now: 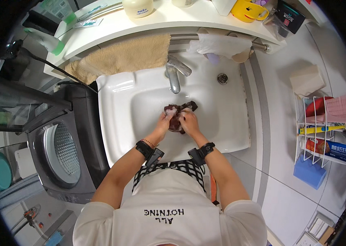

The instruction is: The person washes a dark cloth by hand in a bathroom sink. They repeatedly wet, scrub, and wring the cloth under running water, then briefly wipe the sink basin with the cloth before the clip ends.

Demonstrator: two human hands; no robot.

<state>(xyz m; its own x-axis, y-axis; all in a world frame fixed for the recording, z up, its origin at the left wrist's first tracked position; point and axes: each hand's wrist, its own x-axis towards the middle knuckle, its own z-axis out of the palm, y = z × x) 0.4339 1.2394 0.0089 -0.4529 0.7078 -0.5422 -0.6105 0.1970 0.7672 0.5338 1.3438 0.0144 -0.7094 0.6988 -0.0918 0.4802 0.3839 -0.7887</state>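
Over the basin of a white ceramic sink [148, 141], a dark red, wet cloth [175, 123] is bunched between my two hands. White suds cling to it. My left hand [165, 120] grips its left side, with foam over the fingertips. On the other side, my right hand [189, 120] is closed on the cloth, and a darker end sticks out above the knuckles. The metal faucet [174, 78] stands just beyond the cloth; no stream of water shows at its spout. Which item the cloth is, its folds hide.
A tan towel [130, 53] and a white cloth [219, 44] hang from a rail below a white shelf [185, 20]. To the left stands a washing machine [65, 150] with its lid raised. A wire rack [314, 129] with toothpaste and a toothbrush is on the right wall.
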